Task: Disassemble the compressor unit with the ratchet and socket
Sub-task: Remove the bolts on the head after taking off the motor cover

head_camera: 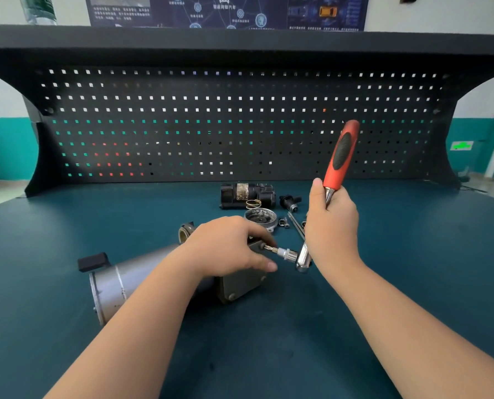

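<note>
Teal bench (67, 283) w/ black pegboard (240, 125) behind. Compressor unit (119, 283) lay on its side at bench centre-left, grey cyl body w/ square end block to the right. Black motor-like part (247, 195) further back. Round open housing (260, 218) just in front of it held small parts, can't ID them. Right hand (330, 226) was wrapped tight round ratchet (335, 180) shank, red handle pointing up. Left hand (228, 246) rested on the block, fingertips pinching bolt by socket (286, 252).
</note>
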The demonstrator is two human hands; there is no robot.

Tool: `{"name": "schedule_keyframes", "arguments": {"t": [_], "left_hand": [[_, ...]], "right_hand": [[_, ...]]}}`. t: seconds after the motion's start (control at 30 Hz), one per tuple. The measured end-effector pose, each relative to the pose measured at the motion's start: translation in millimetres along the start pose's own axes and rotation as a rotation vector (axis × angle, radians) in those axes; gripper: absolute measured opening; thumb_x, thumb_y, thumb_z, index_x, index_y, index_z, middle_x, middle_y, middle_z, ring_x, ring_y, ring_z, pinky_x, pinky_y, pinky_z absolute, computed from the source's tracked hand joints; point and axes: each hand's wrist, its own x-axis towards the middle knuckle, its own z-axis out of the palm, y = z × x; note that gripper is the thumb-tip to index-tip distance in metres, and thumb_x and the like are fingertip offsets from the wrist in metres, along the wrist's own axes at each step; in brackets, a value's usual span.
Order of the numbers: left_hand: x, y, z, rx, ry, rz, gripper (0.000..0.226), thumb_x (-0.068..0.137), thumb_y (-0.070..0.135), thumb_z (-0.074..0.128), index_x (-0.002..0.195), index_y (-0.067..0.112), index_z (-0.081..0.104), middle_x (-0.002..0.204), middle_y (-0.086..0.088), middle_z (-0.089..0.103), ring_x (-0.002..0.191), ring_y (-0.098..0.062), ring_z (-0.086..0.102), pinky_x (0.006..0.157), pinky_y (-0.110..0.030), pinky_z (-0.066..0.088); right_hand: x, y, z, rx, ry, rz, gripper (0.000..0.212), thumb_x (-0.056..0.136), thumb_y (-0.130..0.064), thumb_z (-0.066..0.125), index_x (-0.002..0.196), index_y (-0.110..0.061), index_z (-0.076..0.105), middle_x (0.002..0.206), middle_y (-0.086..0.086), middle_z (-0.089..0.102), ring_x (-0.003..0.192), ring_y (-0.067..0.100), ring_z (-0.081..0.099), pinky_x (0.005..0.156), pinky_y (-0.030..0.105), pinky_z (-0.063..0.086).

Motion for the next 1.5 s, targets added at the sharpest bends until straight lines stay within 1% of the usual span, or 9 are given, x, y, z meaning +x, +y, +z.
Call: {"name": "schedule_keyframes", "arguments": {"t": [0.2,0.37,0.5,0.63,0.83,1.0,1.13,1.27,1.5], "left_hand": [[0,0,-2,-0.014,-0.008,0.011,0.031,0.071,0.05,0.071,0.1,0.05,0.06,0.109,0.024,0.06,0.105,-0.005,0.055,0.09,-0.035,0.047],[0,-2,-5,-0.155,-0.04,0.013,0.038,0.073,0.03,0.073,0.102,0.046,0.054,0.113,0.025,0.062,0.11,-0.002,0.055,0.098,-0.035,0.044],[-1,-3,-6,-0.222,-0.053,-0.005,0.041,0.073,0.02,0.071,0.103,0.041,0.051,0.107,0.03,0.063,0.108,-0.001,0.057,0.097,-0.036,0.044],[-1,-3,-6,-0.256,-0.059,-0.013,0.039,0.073,0.017,0.071,0.101,0.039,0.054,0.105,0.03,0.064,0.108,-0.001,0.057,0.098,-0.036,0.043],[-1,-2,-8,-0.219,-0.062,-0.001,0.031,0.074,0.02,0.069,0.096,0.041,0.062,0.111,0.026,0.061,0.109,-0.001,0.055,0.098,-0.035,0.043],[-2,-1,-9,-0.194,-0.062,-0.003,0.03,0.074,0.022,0.069,0.095,0.043,0.063,0.106,0.026,0.061,0.102,-0.005,0.057,0.093,-0.036,0.046],[-3,2,-9,-0.149,-0.059,-0.011,0.029,0.074,0.026,0.067,0.09,0.05,0.062,0.093,0.018,0.063,0.085,-0.011,0.059,0.083,-0.038,0.051],[-4,5,-9,-0.127,-0.058,-0.013,0.031,0.074,0.025,0.066,0.088,0.052,0.06,0.099,0.019,0.063,0.087,-0.01,0.059,0.081,-0.036,0.051],[-4,5,-8,-0.109,-0.05,-0.021,0.033,0.072,0.023,0.064,0.089,0.051,0.06,0.101,0.019,0.063,0.091,-0.009,0.059,0.084,-0.036,0.051]], "right_hand": [[-1,6,6,0.037,0.095,0.237,0.034,0.098,-0.034,0.041,0.068,-0.017,0.042,0.065,0.003,0.054,0.055,0.021,0.046,0.054,0.033,0.039],[-2,24,9,0.143,0.095,0.668,0.028,0.095,-0.019,0.045,0.068,-0.014,0.041,0.065,0.004,0.045,0.056,0.019,0.042,0.055,0.029,0.035],[-5,35,8,0.225,-0.025,0.8,0.01,0.097,-0.009,0.041,0.104,-0.015,0.042,0.074,0.0,0.042,0.055,0.012,0.043,0.048,0.024,0.035],[-4,28,11,0.224,0.065,0.95,0.019,0.095,-0.019,0.047,0.078,-0.011,0.044,0.061,0.003,0.045,0.052,0.015,0.041,0.051,0.028,0.035],[-9,29,15,0.154,0.068,0.825,0.026,0.095,-0.024,0.045,0.072,-0.013,0.04,0.056,0.004,0.046,0.05,0.017,0.041,0.048,0.028,0.03],[-10,30,16,0.083,0.118,0.812,0.031,0.097,-0.024,0.044,0.069,-0.012,0.039,0.074,0.01,0.052,0.067,0.025,0.047,0.061,0.031,0.037],[-10,26,9,0.15,0.093,0.77,0.029,0.094,-0.014,0.049,0.067,-0.016,0.041,0.065,0.001,0.045,0.053,0.014,0.042,0.048,0.023,0.035],[-6,14,8,0.18,0.173,0.774,0.03,0.092,-0.014,0.053,0.065,-0.017,0.039,0.062,0.0,0.043,0.051,0.015,0.039,0.054,0.025,0.037],[-14,-10,15,0.105,0.294,0.239,0.033,0.091,-0.028,0.051,0.062,-0.018,0.04,0.057,-0.001,0.048,0.052,0.02,0.044,0.056,0.04,0.041]]}}
